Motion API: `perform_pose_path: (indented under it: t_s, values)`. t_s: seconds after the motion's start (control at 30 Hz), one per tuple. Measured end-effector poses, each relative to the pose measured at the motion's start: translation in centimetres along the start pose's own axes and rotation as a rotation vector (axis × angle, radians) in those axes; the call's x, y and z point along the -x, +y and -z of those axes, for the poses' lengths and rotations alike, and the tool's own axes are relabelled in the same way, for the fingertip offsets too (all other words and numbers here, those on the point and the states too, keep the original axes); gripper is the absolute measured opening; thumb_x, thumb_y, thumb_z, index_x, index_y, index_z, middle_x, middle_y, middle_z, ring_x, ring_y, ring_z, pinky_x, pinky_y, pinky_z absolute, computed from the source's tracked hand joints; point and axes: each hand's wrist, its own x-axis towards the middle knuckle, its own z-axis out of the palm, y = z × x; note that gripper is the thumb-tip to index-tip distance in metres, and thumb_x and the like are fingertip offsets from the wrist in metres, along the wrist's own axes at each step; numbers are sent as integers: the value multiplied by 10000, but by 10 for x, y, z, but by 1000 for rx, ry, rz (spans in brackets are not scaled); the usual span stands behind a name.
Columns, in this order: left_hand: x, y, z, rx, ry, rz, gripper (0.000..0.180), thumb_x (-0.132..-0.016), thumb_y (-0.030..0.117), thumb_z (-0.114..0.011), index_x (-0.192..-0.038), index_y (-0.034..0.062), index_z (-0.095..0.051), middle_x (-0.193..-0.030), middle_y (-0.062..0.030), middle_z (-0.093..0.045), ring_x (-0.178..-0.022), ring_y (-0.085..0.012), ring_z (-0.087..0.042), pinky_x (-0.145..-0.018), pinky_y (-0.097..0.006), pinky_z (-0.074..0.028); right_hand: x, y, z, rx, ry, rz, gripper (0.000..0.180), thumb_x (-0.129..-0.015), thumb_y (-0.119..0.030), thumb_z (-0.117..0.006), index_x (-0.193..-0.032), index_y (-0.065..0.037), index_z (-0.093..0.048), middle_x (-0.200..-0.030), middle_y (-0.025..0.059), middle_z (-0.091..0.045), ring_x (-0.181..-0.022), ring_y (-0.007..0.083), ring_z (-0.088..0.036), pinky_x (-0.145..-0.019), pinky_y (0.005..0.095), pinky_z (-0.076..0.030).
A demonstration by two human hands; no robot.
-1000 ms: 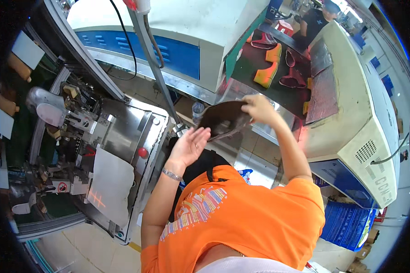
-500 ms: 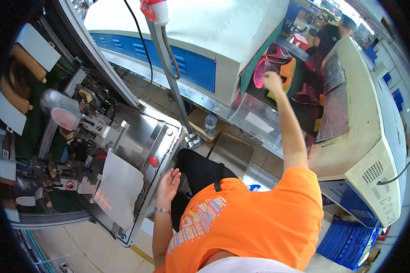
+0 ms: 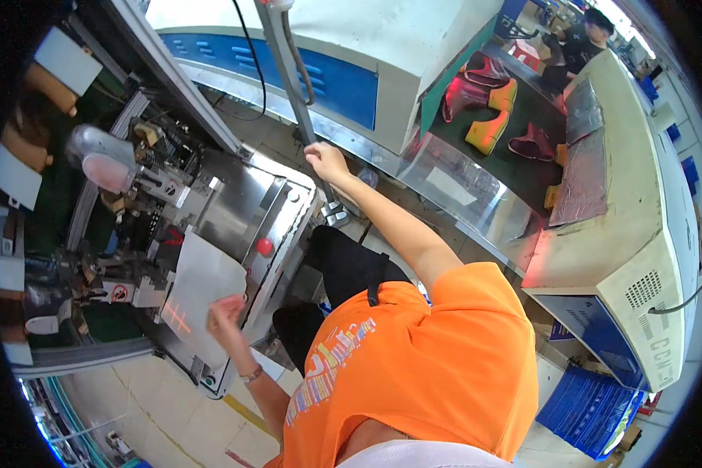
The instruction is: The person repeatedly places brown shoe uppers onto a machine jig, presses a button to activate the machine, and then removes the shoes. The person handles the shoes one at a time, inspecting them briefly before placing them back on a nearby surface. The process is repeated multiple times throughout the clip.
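Note:
My left hand (image 3: pixel 226 316) is over the right edge of a whitish flat sheet (image 3: pixel 204 273) on the machine table. Its fingers are bent and slightly smeared, so I cannot make out whether they grip anything. Glowing reddish crossed lines fall on the sheet's lower part. My right hand (image 3: pixel 327 162) is beside the slanted metal post (image 3: pixel 295 93), fingers curled in and nothing showing in them; whether it touches the post is unclear. A red push button (image 3: pixel 264 247) sits on the table between the hands.
Dark red and yellow shoe pieces (image 3: pixel 487 134) lie on the dark conveyor (image 3: pixel 480 168) under red light. Clamps and a rounded pinkish form (image 3: pixel 108 173) stand at left. A blue crate (image 3: pixel 581 409) is at lower right. Another person (image 3: pixel 589 43) stands at the far right.
My right hand has left the shoe pieces on the conveyor and come left to the post. My left hand has moved left and down onto the sheet's edge.

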Motion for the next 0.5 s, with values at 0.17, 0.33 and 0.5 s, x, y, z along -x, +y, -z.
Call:
perform_pose_path:
  t_s: [0.17, 0.33, 0.5]
  values:
    - [-1, -6, 92, -436, 600, -300, 428, -910, 323, -396, -960, -63, -573, -942, -157, -600, -855, -225, -568, -789, -328, -456, 3, 35, -72, 21, 133, -265, 280, -822, -293, -482, -966, -65, -558, -963, 164, -570, -897, 343, -537, -771, 422, -416]
    - [26, -83, 218, -1024, 1109, -73, 436, -905, 373, -362, -1042, 7, -556, -1027, -181, -570, -904, -326, -556, -771, -419, -440, 36, 25, -88, -5, 91, -259, 301, -838, -312, -439, -872, -53, -588, -850, 170, -596, -819, 352, -555, -707, 413, -423]
    - [34, -135, 227, -1288, 1098, 368, 487, -892, 493, -275, -1067, 103, -508, -1009, -131, -558, -913, -322, -550, -702, -486, -433, 39, 21, -86, -40, 129, -280, 272, -823, -298, -483, -868, -57, -599, -825, 173, -600, -787, 343, -570, -673, 388, -437]
